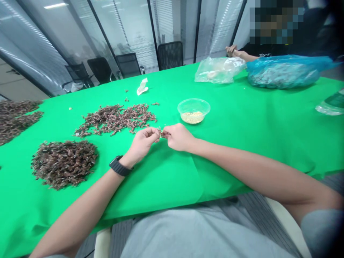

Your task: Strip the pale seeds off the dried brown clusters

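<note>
My left hand [143, 140] and my right hand [177, 137] meet over the green cloth [242, 125], both pinched on one small brown dried pod [161, 133] held between the fingertips. A black watch [120, 166] is on my left wrist. Just beyond my hands stands a clear plastic bowl [194, 110] with pale seeds in its bottom. A loose spread of brown pods [118, 118] lies to the left of the bowl, and a denser heap of them [63, 163] lies nearer, left of my left forearm.
More brown pods [16, 118] lie at the far left edge. A clear plastic bag [219, 70] and a blue bag [285, 71] of pods sit at the back right, where another person's hand [232, 51] rests. Black chairs [129, 64] line the glass wall.
</note>
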`<state>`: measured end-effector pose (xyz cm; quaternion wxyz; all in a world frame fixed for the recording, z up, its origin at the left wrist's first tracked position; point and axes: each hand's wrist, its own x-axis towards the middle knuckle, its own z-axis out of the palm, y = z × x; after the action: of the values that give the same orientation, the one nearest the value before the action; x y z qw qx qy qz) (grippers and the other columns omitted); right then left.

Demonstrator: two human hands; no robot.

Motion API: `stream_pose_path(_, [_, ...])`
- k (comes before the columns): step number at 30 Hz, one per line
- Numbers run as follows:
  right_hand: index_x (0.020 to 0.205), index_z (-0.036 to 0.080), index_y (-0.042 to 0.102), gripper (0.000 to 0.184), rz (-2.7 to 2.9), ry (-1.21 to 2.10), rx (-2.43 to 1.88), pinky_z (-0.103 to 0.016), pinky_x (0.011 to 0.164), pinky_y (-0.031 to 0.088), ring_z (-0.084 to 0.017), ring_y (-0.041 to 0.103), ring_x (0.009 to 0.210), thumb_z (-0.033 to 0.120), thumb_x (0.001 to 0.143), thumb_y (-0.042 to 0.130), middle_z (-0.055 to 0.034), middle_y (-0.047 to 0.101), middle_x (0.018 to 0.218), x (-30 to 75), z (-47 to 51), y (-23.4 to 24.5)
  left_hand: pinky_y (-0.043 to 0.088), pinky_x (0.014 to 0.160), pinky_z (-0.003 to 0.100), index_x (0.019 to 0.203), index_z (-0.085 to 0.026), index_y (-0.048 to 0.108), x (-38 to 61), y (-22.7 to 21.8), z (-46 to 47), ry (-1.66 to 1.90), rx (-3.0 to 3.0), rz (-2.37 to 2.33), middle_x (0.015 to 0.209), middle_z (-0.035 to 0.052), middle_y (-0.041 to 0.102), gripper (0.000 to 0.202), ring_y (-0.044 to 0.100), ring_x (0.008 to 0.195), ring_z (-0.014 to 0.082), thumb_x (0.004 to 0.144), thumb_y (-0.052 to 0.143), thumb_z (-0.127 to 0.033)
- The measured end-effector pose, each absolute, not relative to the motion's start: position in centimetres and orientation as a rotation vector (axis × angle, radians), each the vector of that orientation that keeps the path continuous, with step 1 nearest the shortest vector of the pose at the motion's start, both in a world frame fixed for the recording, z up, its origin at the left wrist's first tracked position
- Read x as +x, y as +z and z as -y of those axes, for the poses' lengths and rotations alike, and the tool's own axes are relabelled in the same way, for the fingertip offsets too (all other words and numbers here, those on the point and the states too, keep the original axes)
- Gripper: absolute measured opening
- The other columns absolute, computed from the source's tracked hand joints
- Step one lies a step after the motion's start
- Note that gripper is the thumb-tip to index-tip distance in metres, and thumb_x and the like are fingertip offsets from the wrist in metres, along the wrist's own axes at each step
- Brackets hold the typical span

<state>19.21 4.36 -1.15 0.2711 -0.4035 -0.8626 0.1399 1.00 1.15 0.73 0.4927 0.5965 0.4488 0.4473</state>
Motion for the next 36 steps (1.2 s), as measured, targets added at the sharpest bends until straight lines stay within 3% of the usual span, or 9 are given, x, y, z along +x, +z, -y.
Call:
stream_pose_path(14, [0.079, 0.015, 0.07, 0.017, 2.296, 0.444, -1.073, -0.026, 0.065, 0.038, -0.019, 0.064, 0.072, 0.009, 0.081, 0.054, -0.008, 0.075, 0.08, 19.0, -4.2, -1.1, 0.04, 0.067, 0.024, 0.079, -0.018, 0.062, 0.6, 0.5, -1.0, 1.134, 1.714, -1.164, 0.076, 0.0001, 0.059, 0.015, 0.05, 0.069, 0.0119, 0.087, 0.067, -0.03])
stream_pose_path(17, [0.081, 0.015, 0.07, 0.018, 2.294, 0.44, -1.077, -0.026, 0.067, 0.038, -0.02, 0.066, 0.076, 0.012, 0.086, 0.053, -0.0089, 0.075, 0.083, 19.1, -4.2, -1.2, 0.045, 0.074, 0.023, 0.091, -0.02, 0.065, 0.4, 1.0, -0.9, 1.205, 1.692, -1.182, 0.093, 0.003, 0.065, 0.013, 0.057, 0.084, 0.014, 0.082, 0.072, -0.026])
stream_pose_path(20, [0.084, 0.015, 0.071, 0.019, 2.323, 0.419, -1.065, -0.027, 0.07, 0.04, -0.021, 0.068, 0.08, 0.014, 0.09, 0.052, -0.0096, 0.076, 0.088, 19.2, -4.2, -1.3, 0.049, 0.083, 0.026, 0.112, -0.024, 0.067, 0.0, 2.1, -0.7, 1.196, 1.768, -1.143, 0.125, 0.0071, 0.064, 0.035, 0.061, 0.102, 0.018, 0.078, 0.075, -0.022])
stream_pose_path(25, [0.09, 0.016, 0.071, 0.019, 2.347, 0.418, -0.999, -0.027, 0.071, 0.041, -0.021, 0.068, 0.082, 0.014, 0.093, 0.051, -0.0093, 0.076, 0.091, 19.3, -4.2, -1.7, 0.045, 0.101, 0.035, 0.097, -0.024, 0.077, -0.9, 3.9, -0.6, 0.972, 2.079, -1.103, 0.104, 0.0068, 0.074, 0.015, 0.064, 0.105, 0.023, 0.084, 0.071, -0.021])
stream_pose_path(28, [0.094, 0.016, 0.07, 0.018, 2.321, 0.413, -0.992, -0.027, 0.071, 0.041, -0.02, 0.067, 0.081, 0.019, 0.095, 0.053, -0.0085, 0.075, 0.09, 19.2, -4.1, -1.7, 0.046, 0.096, 0.034, 0.095, -0.024, 0.077, -1.2, 4.8, -0.5, 0.916, 2.231, -1.132, 0.1, 0.0061, 0.075, 0.012, 0.066, 0.1, 0.0223, 0.087, 0.068, -0.02])
stream_pose_path(32, [0.115, 0.018, 0.066, 0.024, 2.225, 0.48, -1.001, -0.028, 0.072, 0.044, -0.02, 0.068, 0.08, 0.031, 0.097, 0.056, -0.0068, 0.076, 0.096, 19.1, -4.0, -1.6, 0.05, 0.089, 0.032, 0.098, -0.021, 0.074, -1.8, 6.7, 0.6, 0.877, 2.461, -1.22, 0.098, 0.0053, 0.075, 0.013, 0.067, 0.092, 0.019, 0.091, 0.064, -0.023])
stream_pose_path(36, [0.113, 0.019, 0.066, 0.024, 2.195, 0.507, -1.025, -0.03, 0.073, 0.046, -0.021, 0.069, 0.079, 0.034, 0.097, 0.056, -0.0055, 0.076, 0.094, 19.1, -4.3, -2.0, 0.052, 0.089, 0.028, 0.1, -0.019, 0.072, -3.9, 9.4, 2.9, 0.884, 2.667, -1.377, 0.101, 0.003, 0.075, 0.015, 0.069, 0.096, 0.016, 0.091, 0.06, -0.019])
